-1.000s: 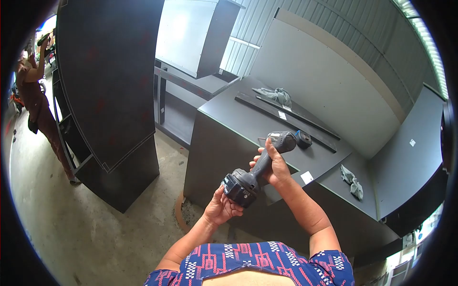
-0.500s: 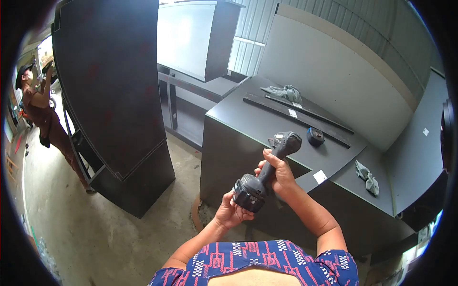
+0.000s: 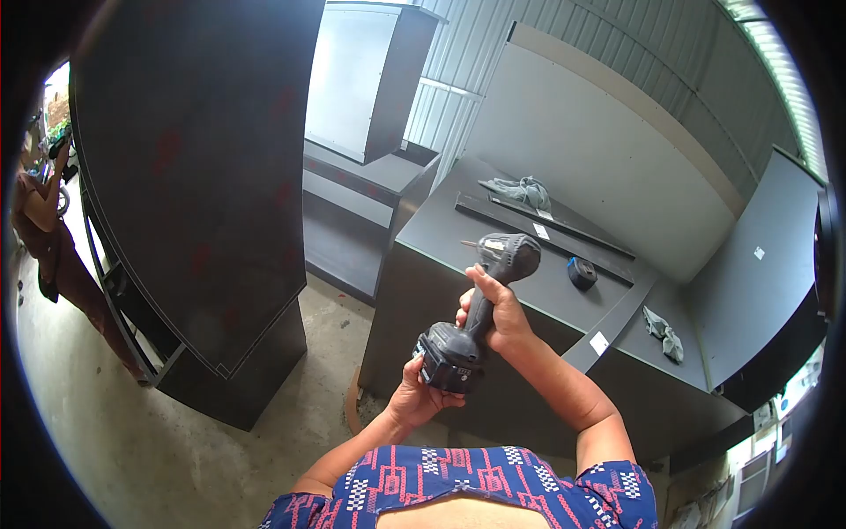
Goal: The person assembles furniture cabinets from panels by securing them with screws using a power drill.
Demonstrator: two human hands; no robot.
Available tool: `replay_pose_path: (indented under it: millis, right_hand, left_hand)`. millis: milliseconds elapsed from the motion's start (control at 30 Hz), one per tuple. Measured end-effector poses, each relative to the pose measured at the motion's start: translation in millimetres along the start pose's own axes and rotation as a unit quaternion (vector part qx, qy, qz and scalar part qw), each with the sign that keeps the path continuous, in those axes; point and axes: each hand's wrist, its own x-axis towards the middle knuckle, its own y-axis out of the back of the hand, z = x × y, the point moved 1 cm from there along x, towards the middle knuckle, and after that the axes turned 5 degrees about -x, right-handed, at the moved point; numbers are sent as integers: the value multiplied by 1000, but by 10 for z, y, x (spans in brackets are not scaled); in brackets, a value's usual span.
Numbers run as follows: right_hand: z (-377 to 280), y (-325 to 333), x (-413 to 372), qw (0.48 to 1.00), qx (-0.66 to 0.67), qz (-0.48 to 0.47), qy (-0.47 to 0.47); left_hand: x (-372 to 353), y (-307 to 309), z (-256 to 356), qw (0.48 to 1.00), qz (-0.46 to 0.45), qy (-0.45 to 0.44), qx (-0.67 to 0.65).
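Observation:
A black cordless drill (image 3: 518,256) is held in front of my chest, its body up and a thin bit pointing left. My right hand (image 3: 506,321) wraps round the drill's handle. Lower down, my left hand (image 3: 414,398) grips the battery (image 3: 449,357) at the drill's base, with its thumb on the left side. Behind the drill stands a dark grey cabinet (image 3: 441,291). On its top rest a small black-and-blue block (image 3: 581,273), two dark strips (image 3: 573,242) and a crumpled grey cloth (image 3: 520,189).
A tall dark cabinet (image 3: 194,194) stands on the concrete floor (image 3: 256,458) to the left. Beyond it is a person in brown clothes (image 3: 66,256) with raised arms. Another cloth (image 3: 663,335) lies on the right-hand panel. A white-faced cabinet (image 3: 352,79) stands at the back.
My view has shifted, and the drill, still in both hands, is slightly higher and farther left. Its thin bit now shows on the left. The person at the left appears nearer the view's edge.

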Motion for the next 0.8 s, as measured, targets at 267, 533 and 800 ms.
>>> replay_pose_path:
  millis: [267,533,800]
  right_hand:
    - [227,-384,380,998,-24,-43,-31]
    - [330,-488,634,997,-43,-43,-52]
    - [398,-517,729,997,-55,-26,-47]
  left_hand:
    - [-106,114,312,995,66,-70,33]
    - [-72,283,440,993,93,-72,23]
    - [-44,370,494,992,102,-69,18]
